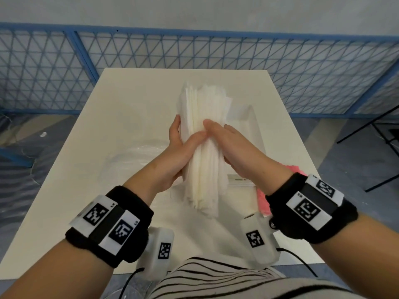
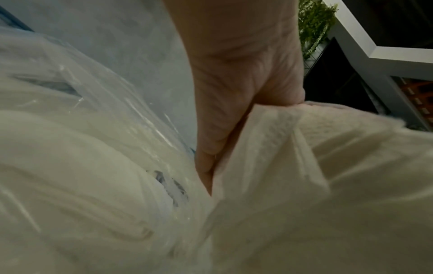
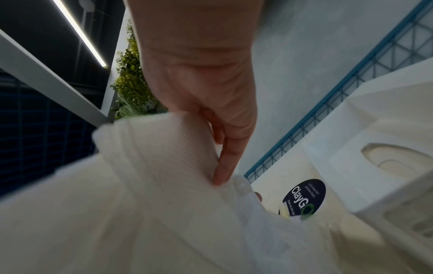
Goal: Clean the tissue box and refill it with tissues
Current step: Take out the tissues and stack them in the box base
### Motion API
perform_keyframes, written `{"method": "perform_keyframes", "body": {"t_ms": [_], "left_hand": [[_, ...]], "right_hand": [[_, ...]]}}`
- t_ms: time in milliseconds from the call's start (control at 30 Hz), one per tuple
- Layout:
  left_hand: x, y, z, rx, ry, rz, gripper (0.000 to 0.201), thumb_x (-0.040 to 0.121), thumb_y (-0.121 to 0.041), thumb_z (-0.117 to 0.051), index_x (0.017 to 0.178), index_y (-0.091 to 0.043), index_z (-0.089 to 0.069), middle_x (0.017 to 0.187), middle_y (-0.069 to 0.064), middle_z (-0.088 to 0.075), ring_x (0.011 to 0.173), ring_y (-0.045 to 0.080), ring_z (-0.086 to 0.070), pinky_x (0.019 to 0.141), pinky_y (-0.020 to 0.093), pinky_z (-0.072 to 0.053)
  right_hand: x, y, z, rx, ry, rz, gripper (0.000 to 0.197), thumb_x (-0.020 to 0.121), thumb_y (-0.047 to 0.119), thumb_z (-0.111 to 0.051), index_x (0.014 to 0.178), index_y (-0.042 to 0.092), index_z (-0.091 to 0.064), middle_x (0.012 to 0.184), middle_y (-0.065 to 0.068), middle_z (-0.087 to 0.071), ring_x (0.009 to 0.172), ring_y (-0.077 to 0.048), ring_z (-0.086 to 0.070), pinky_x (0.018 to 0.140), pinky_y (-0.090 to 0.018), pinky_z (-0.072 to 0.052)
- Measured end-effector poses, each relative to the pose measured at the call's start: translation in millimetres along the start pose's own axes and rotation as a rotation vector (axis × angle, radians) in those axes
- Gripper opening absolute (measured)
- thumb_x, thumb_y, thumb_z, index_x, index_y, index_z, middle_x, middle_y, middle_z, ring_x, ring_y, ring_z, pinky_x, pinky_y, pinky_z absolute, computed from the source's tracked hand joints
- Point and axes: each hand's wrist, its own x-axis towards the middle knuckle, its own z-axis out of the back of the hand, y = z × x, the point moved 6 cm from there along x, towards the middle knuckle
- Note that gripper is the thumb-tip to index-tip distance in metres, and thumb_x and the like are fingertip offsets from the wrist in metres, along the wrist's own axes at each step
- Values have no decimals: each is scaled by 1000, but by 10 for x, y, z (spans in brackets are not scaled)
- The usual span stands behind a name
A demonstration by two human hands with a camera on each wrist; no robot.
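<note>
Tissues: a thick stack [image 1: 203, 147] held above the table [image 1: 133, 100].
Left hand [image 1: 179, 147]: gripping the stack.
Right hand [image 1: 228, 141]: gripping it opposite.
Tissue box [image 1: 250, 126]: open toward the table's right edge, contents hidden.

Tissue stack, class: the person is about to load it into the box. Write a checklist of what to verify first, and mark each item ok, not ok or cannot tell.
1. Both hands hold the tissue stack: ok. The left hand and the right hand clasp it from either side.
2. Stack squared up: not ok. Its far end fans out and the sheet edges are uneven.
3. Stack free of the plastic wrapper: ok. The wrapper lies on the table, left of the stack.
4. Tissue box within reach: ok, just right of the stack.
5. Box open for loading: cannot tell.
6. Box wiped clean: cannot tell.
</note>
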Motion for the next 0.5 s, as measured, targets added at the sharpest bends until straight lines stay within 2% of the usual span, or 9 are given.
{"method": "perform_keyframes", "body": {"t_ms": [100, 167, 233, 267, 300, 367, 433, 500], "left_hand": [[12, 34, 39, -10, -54, 32, 75, 87, -48, -56, 140, -58, -5, 134, -19, -50, 105, 13, -66, 84, 39, -56], [21, 59, 64, -14, -87, 49, 75, 87, -46, -55, 141, -57, -5, 133, -19, -51, 104, 12, -65, 83, 38, -56], [23, 68, 84, -14, -103, 49, 74, 88, -45, -54, 141, -56, -4, 127, -17, -55, 101, 12, -66, 83, 36, -55], [21, 70, 97, -12, -107, 45, 73, 89, -44, -53, 141, -56, -4, 123, -17, -58, 100, 12, -66, 83, 35, -55], [23, 70, 113, -10, -109, 41, 72, 89, -44, -53, 141, -56, -5, 119, -16, -60, 96, 11, -67, 82, 35, -55], [34, 66, 133, -6, -116, 30, 70, 88, -43, -53, 141, -56, -8, 113, -13, -63, 84, 10, -70, 78, 35, -56], [32, 47, 111, -5, -112, 18, 70, 87, -43, -54, 140, -55, -11, 113, -12, -63, 73, 9, -70, 76, 38, -57], [25, 38, 46, -20, -89, 6, 62, 89, -43, -53, 140, -51, -18, 119, -13, -58, 75, 5, -71, 71, 31, -60]], "right_hand": [[48, 3, 67, 28, -76, 16, 31, 100, 30, -38, 115, 19, -63, 110, -3, -71, 101, -20, -68, 95, -43, -51], [80, -5, 115, 24, -124, 2, 25, 98, 24, -42, 108, 19, -63, 108, -6, -71, 100, -24, -68, 95, -47, -51], [102, 13, 182, -21, -170, 4, 22, 95, 20, -43, 102, 15, -63, 103, -9, -71, 96, -26, -69, 92, -45, -53], [103, 38, 211, -47, -185, 11, 22, 94, 17, -42, 101, 12, -63, 97, -9, -71, 90, -25, -69, 87, -41, -55], [91, 77, 237, -75, -202, 19, 22, 93, 14, -42, 100, 9, -62, 90, -8, -69, 83, -22, -67, 79, -35, -55], [70, 148, 302, -151, -259, 31, 21, 93, 10, -40, 100, 5, -60, 81, -4, -63, 73, -17, -61, 65, -27, -49], [71, 196, 298, -223, -267, 46, 23, 92, 9, -40, 103, 0, -58, 83, -7, -60, 74, -19, -59, 64, -27, -47], [79, 221, 202, -271, -232, 72, 23, 92, 11, -42, 103, 0, -59, 89, -12, -65, 81, -25, -64, 73, -33, -53]]}}
